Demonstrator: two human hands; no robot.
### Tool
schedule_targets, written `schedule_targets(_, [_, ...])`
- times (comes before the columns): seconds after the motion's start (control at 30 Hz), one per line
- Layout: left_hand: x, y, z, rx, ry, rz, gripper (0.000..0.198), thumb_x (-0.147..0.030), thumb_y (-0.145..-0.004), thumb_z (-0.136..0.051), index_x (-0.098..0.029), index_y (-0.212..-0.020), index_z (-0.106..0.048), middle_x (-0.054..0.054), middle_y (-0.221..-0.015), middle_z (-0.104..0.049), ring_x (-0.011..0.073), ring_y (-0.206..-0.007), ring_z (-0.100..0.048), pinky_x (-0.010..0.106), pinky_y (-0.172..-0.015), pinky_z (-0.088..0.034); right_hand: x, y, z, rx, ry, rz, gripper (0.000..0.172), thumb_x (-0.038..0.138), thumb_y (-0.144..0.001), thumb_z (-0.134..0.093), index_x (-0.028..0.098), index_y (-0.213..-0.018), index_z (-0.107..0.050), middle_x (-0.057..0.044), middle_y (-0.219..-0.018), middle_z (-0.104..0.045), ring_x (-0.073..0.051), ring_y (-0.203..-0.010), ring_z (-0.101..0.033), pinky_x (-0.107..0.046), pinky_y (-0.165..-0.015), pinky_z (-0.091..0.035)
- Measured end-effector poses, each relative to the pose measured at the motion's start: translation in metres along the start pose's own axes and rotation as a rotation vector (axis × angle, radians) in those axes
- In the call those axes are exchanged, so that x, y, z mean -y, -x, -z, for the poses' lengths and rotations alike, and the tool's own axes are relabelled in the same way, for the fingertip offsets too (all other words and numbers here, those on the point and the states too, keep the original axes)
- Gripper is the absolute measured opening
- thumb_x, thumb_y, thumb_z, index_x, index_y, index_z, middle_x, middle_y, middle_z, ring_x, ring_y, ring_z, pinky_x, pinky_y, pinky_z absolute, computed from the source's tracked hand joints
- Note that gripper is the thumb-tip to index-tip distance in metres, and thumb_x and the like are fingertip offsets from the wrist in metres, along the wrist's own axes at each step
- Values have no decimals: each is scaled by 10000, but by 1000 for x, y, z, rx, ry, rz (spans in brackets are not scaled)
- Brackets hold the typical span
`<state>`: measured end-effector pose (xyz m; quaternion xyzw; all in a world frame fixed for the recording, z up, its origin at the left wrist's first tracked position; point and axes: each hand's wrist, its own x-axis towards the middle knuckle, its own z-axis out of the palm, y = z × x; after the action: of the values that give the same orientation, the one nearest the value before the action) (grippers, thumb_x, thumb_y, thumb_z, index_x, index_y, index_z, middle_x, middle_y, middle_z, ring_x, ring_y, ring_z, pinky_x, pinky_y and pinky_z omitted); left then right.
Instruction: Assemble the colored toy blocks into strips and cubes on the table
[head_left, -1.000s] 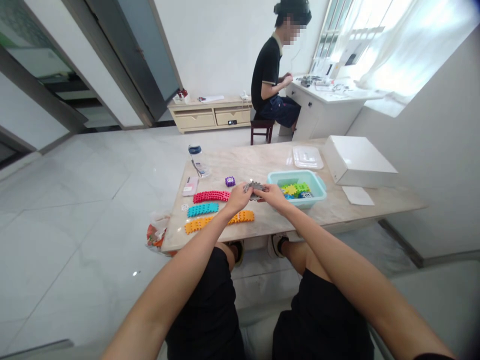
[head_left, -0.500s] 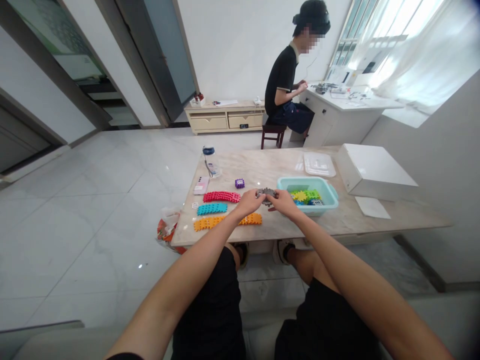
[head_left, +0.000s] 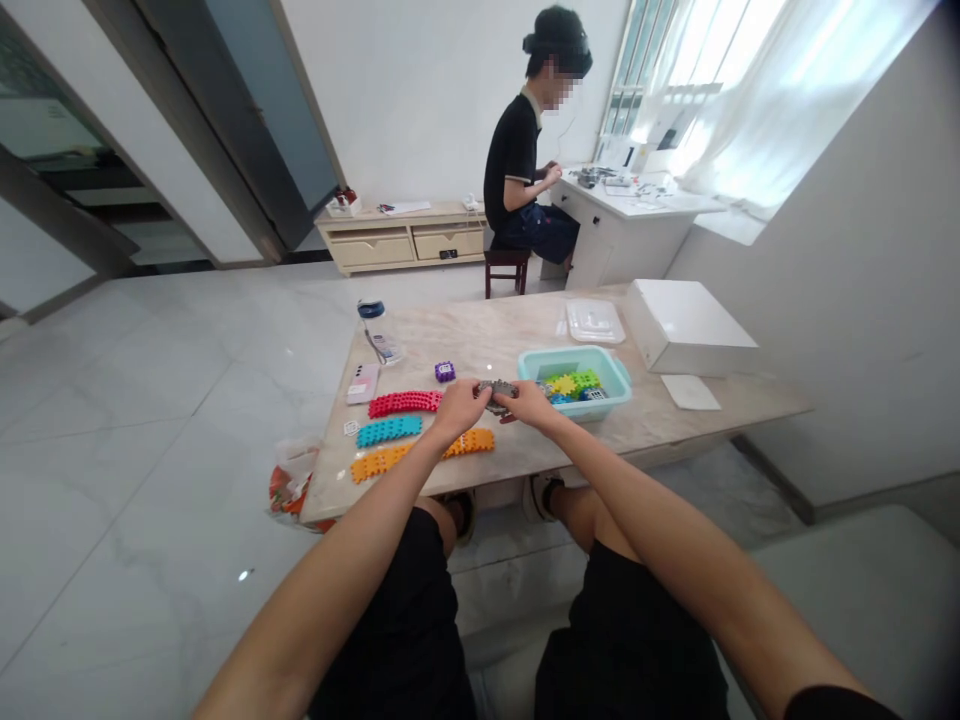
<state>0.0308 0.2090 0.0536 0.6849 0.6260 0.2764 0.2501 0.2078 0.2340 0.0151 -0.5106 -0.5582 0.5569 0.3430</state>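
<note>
Both my hands meet over the marble table. My left hand and my right hand are closed on the two ends of a short row of grey toothed blocks, held just above the tabletop. Left of my hands lie a red row of blocks, a blue row and an orange row, whose right end shows under my left wrist. A single purple block sits behind them. Right of my hands stands a teal bin holding several green, yellow and blue blocks.
A clear lid, a white box and a paper sheet lie at the table's right. A phone and a bottle are at its left. A bag lies on the floor. Another person sits at a white desk.
My hands keep the same hold on the grey blocks. The view has shifted as my head moved; nothing on the table has changed place.
</note>
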Motion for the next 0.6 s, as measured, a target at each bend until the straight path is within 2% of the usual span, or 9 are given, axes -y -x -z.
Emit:
schedule_targets(0.33, [8,-1,3,54,264,95,222,-287,-915,-667,-164,-739,-723,18,-626,-652,185,-639,-607,291,-638,-458,4,7,8,51,11,26,135,265,-862,-857,147,-872,-793,-74,-833,-804,-182,-715,-736,-283,-564,-687])
schedule_targets(0.47, [10,2,10,82,430,148,201,-319,-908,-703,-153,-795,-719,43,-709,-699,175,-649,-631,289,-630,-504,7,9,9,51,16,28,153,280,-847,-875,150,-882,-804,-65,-822,-798,-173,-708,-713,-281,-570,-678])
schedule_targets(0.6, [10,7,18,100,562,189,220,-373,-893,-749,-154,-882,-723,85,-854,-765,190,-755,-705,298,-688,-567,13,12,9,75,-14,0,150,272,-855,-872,149,-902,-800,-82,-849,-811,-186,-748,-738,-279,-598,-663])
